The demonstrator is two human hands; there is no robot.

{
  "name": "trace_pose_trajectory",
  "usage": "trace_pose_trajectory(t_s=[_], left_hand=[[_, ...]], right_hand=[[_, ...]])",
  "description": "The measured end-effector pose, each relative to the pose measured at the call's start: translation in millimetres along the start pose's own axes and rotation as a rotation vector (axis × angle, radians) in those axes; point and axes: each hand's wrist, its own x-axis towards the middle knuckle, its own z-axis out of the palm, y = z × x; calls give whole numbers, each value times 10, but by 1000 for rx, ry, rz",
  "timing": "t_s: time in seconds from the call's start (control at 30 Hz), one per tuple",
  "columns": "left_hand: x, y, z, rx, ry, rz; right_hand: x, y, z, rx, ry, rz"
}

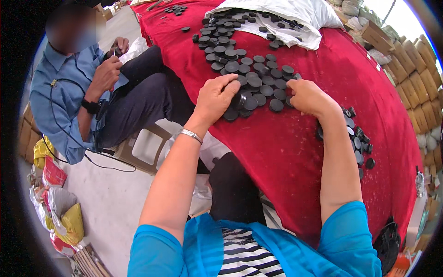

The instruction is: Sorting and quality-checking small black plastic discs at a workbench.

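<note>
Many round black caps (254,81) lie in a loose heap on a red cloth, flat faces mostly up. At the heap's near left edge, my left hand (216,98) is curled round a few caps with ribbed sides (238,100), its thumb and forefinger reaching over them. On the heap's right side, my right hand (310,98) has its fingers bent inward, with a black cap (289,101) at the fingertips. The palm side of each hand is hidden.
A white sack (295,16) spills more caps at the far side. A second group of caps (359,145) lies right of my right forearm. On the left, a seated person (69,92) holds something small in both hands. Stacked brown packages (410,69) stand far right.
</note>
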Motion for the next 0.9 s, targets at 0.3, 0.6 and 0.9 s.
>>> trace_pose_trajectory(t_s=[0.3, 0.6, 0.9], left_hand=[[-1, 48, -93, 228, -40, 112], [-157, -12, -217, 241, -27, 182], [-540, -148, -564, 314, 106, 251]], right_hand=[[-86, -317, 157, 260, 101, -288], [-114, -743, 600, 127, 390, -381], [-128, -879, 703, 399, 460, -663]])
